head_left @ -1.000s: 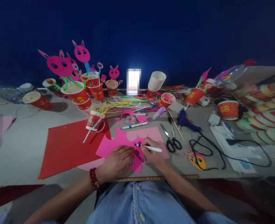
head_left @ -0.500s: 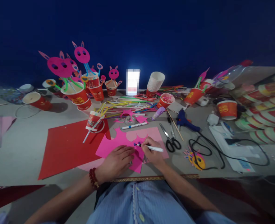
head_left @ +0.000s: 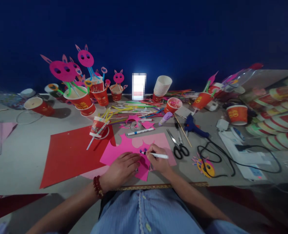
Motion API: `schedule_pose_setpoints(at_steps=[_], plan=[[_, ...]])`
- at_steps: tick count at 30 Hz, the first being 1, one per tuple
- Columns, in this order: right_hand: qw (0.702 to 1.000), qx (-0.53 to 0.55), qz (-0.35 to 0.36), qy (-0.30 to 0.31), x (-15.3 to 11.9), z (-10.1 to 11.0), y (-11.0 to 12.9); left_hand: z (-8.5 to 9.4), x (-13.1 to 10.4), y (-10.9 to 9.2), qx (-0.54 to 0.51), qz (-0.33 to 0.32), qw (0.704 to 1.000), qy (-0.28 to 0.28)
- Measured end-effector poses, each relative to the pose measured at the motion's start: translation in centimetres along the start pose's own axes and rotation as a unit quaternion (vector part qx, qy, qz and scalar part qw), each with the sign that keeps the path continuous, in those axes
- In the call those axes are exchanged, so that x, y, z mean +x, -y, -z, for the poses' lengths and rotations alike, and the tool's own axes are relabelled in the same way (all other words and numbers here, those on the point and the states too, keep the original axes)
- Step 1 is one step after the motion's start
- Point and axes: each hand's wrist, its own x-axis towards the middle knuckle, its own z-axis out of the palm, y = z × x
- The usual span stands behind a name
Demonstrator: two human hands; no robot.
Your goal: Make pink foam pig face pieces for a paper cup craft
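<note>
Left hand (head_left: 124,169): palm down on the bright pink paper (head_left: 118,152), fingers extended, lying close together and angled forward and inward; holds nothing visible, presses flat; underside hidden.
Left forearm (head_left: 68,204): reaches in diagonally from the near left corner; wrist low, at the table's near edge.
Bracelet (head_left: 98,187): dark red beads, around the left wrist.
Right hand (head_left: 160,162): closed in a writing grip about the white marker (head_left: 161,156), thumb and fingers pinched near its tip; hand placed just right of the left one, the two apart.
Right forearm (head_left: 195,198): slants in from the near right, wrist over the table's near edge.
White marker: lies tilted in the grip, tip pointing left, rear end projecting right past the knuckles; tip at the dark blue marks (head_left: 145,150). Contact with paper too small to tell.
Bright pink paper: under the left hand, in front of the torso; far edge cut in curved notches; overlaps the pale pink sheet (head_left: 162,139) and the red sheet (head_left: 70,159).
Scissors (head_left: 179,149): on the table (head_left: 21,162), right of the pale pink sheet, blades pointing away, near the right hand, untouched.
Blue-banded marker (head_left: 140,132): lies beyond the bright pink paper.
</note>
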Motion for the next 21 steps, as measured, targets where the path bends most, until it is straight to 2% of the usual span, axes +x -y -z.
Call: schedule_pose_setpoints(at_steps=[21], plan=[[1.000, -0.010, 0.003, 0.002, 0.01, -0.01, 0.06, -0.09, -0.04, -0.07, -0.006, 0.008, 1.000, 0.000]])
